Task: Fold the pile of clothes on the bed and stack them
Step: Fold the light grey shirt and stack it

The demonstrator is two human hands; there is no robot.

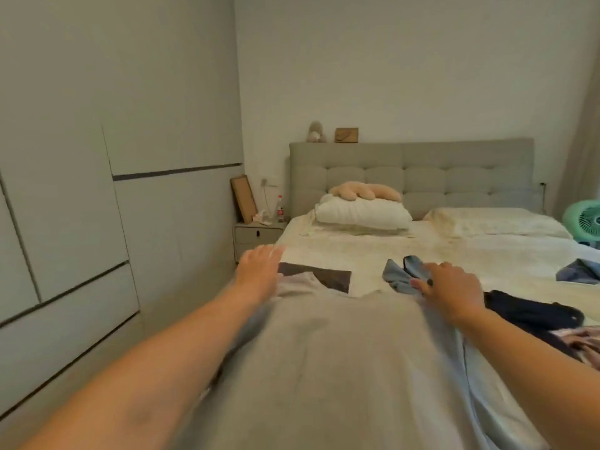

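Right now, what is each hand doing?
Left hand: open, fingers straight, at the far edge of the grey cloth garment.
Right hand: open, resting flat on the same garment.

Bed (373, 251) (clothes (324, 352), pillows (362, 214))

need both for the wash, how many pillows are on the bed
2. A puffy white pillow lies at the head of the bed's left side, under a peach plush toy. A flatter pillow lies at the head of the right side. More may be out of view.
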